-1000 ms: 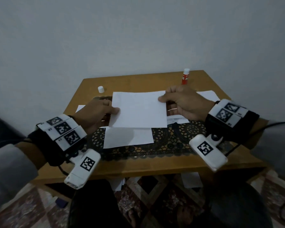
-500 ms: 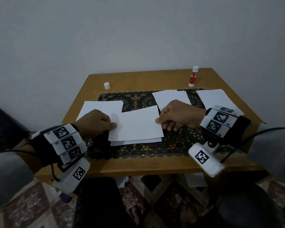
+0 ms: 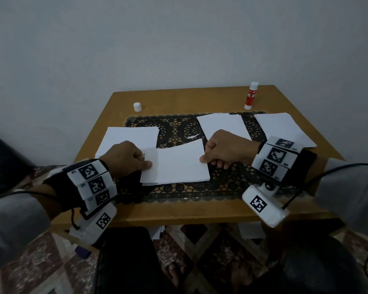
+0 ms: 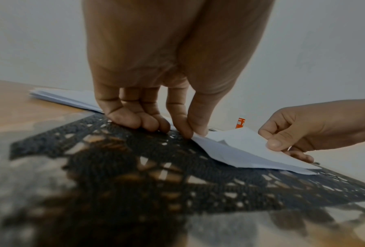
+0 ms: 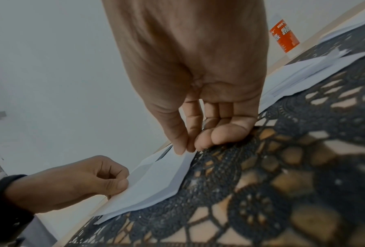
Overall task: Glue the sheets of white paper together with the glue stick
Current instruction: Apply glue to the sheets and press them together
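A white sheet of paper (image 3: 176,162) lies over a second sheet on the black lace mat (image 3: 179,192), the lower one peeking out along the near edge. My left hand (image 3: 125,158) pinches the top sheet's left edge between thumb and forefinger (image 4: 195,130). My right hand (image 3: 225,151) pinches its right edge (image 5: 182,148). The sheet (image 4: 251,150) sags slightly between both hands. The red and white glue stick (image 3: 251,95) stands uncapped at the back right of the table. Its white cap (image 3: 137,107) sits at the back left.
More white sheets lie on the wooden table (image 3: 179,215): a stack at the left (image 3: 128,139), one behind my right hand (image 3: 223,124), one at the far right (image 3: 283,126). A small paper scrap (image 3: 191,136) lies on the mat. The wall rises behind.
Both hands have carried the top sheet toward me and lowered it onto the lower sheet on the mat until the two nearly line up.
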Demonstrator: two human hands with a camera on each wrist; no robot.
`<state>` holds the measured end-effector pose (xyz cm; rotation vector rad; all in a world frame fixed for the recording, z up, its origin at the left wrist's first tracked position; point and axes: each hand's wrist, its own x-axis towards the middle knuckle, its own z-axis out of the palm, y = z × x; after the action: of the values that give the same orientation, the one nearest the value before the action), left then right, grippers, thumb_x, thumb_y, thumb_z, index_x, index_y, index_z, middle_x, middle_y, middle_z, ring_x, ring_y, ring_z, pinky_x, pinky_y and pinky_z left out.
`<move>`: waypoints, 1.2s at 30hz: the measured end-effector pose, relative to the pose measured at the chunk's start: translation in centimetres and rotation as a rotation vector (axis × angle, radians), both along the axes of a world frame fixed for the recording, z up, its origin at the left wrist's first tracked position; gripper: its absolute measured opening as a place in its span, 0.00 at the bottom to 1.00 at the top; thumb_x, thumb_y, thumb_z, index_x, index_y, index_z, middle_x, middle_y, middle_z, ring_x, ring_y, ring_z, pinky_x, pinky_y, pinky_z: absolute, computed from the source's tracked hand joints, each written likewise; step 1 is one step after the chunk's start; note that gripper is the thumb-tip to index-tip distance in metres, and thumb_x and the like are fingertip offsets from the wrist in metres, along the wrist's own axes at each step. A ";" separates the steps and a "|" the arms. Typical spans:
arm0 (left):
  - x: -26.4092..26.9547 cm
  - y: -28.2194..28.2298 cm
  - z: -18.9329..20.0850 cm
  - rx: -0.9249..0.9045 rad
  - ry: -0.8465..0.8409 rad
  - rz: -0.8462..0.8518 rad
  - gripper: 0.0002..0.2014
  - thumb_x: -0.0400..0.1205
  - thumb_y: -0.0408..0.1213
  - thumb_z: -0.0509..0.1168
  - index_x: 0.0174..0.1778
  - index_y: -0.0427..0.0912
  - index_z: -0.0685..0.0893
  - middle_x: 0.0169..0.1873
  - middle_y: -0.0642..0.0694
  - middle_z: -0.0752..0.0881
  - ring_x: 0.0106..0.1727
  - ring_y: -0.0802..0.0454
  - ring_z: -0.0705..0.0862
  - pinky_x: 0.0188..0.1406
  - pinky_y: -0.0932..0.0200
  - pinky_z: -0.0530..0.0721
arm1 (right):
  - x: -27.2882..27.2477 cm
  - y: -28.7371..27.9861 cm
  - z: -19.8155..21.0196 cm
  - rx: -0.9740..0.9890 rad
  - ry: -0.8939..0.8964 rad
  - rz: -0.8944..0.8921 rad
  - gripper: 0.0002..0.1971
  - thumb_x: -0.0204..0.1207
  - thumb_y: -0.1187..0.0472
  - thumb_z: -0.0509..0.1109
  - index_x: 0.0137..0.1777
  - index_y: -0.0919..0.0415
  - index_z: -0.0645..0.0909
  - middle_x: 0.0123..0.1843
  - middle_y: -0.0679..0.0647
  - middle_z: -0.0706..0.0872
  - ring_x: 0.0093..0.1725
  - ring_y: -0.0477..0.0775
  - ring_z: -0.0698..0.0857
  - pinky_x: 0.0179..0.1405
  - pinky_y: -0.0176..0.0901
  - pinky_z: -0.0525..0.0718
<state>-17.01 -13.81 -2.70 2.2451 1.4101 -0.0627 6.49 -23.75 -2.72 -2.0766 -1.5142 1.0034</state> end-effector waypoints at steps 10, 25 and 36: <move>0.1 0.1 -0.1 0.007 0.013 -0.009 0.19 0.79 0.42 0.70 0.25 0.38 0.77 0.24 0.44 0.76 0.27 0.52 0.72 0.28 0.61 0.68 | -0.1 0.3 -0.2 -0.002 -0.043 0.017 0.13 0.75 0.60 0.76 0.33 0.64 0.80 0.31 0.55 0.84 0.28 0.49 0.81 0.25 0.37 0.81; 0.2 0.1 -0.2 0.033 0.020 -0.020 0.19 0.78 0.43 0.71 0.24 0.38 0.78 0.24 0.44 0.78 0.27 0.52 0.73 0.27 0.61 0.69 | -0.4 0.5 -0.3 -0.003 -0.134 0.042 0.13 0.74 0.59 0.77 0.33 0.64 0.80 0.31 0.57 0.85 0.30 0.52 0.83 0.29 0.40 0.85; 0.7 -2.3 -0.3 0.444 0.179 -0.381 0.27 0.81 0.51 0.65 0.73 0.47 0.68 0.73 0.44 0.70 0.71 0.45 0.68 0.67 0.49 0.73 | -1.9 -0.6 -0.2 0.224 -0.632 0.137 0.13 0.78 0.50 0.69 0.44 0.61 0.76 0.44 0.55 0.81 0.48 0.58 0.82 0.37 0.45 0.76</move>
<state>-16.33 -16.07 -2.95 2.9207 1.1432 -0.0847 4.59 -24.39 -2.89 -2.2568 -1.9721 0.1829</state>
